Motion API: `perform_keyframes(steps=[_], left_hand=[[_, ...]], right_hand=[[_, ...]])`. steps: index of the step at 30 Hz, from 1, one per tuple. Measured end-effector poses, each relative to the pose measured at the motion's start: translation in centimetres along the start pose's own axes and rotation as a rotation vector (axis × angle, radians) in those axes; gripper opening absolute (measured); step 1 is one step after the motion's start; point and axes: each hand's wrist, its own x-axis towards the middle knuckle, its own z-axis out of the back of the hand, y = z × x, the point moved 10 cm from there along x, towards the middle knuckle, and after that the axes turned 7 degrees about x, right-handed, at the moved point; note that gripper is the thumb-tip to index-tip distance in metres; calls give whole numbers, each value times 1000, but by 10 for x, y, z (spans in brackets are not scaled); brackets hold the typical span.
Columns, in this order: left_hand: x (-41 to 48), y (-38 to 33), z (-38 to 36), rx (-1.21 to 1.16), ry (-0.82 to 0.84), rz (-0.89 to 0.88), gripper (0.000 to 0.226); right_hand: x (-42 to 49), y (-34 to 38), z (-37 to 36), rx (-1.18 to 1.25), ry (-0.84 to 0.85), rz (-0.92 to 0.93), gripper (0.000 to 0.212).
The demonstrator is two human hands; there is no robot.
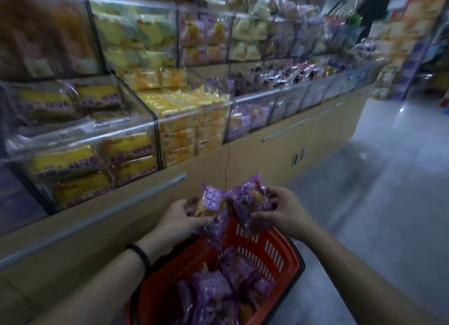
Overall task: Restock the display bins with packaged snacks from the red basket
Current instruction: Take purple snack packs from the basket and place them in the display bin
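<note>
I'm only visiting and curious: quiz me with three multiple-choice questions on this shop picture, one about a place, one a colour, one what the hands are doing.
1. Where is the red basket relative to the left hand and right hand?
A) above them
B) below them
C) on a shelf

2. What colour are the held packets?
A) green
B) white
C) purple

3. What are the hands doing?
A) both grip packets
B) both empty
C) one empty

1 B: the basket sits under the raised hands.
2 C: the wrappers are purple.
3 A: each hand's fingers curl round packets.
</note>
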Motion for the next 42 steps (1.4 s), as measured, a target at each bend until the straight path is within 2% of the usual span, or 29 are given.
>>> perform_keyframes(steps=[2, 7, 10, 13, 15, 20, 24, 27, 31, 38, 42], left_hand=[[-14, -30, 8, 96, 5, -36, 81], [-41, -150, 43, 410, -45, -332, 49], [-43, -217, 69, 569, -108, -456, 41], [-34, -277, 97, 668, -217, -555, 42], [-18, -314, 115, 686, -265, -593, 46], [55, -369, 159, 560, -374, -596, 47], [106, -383, 182, 558, -535, -623, 41], [135, -367, 196, 465, -667, -648, 42], [157, -337, 206, 319, -762, -712, 53], [184, -323, 220, 255, -746, -697, 45], [184, -322, 218, 270, -761, -713, 43]], right_hand=[[-4, 31, 18, -64, -2, 57, 45], [0, 118, 78, -128, -61, 163, 49], [21, 164, 111, -216, -105, 222, 47], [48, 210, 142, -462, -240, 337, 45], [69, 234, 158, -583, -294, 379, 42], [150, 272, 167, -789, -273, 445, 30], [225, 273, 157, -1022, -260, 394, 27], [278, 264, 142, -1060, -232, 339, 22], [345, 241, 109, -1095, -169, 317, 15], [436, 203, 62, -1072, -127, 326, 28], [469, 175, 46, -1071, -110, 266, 30]])
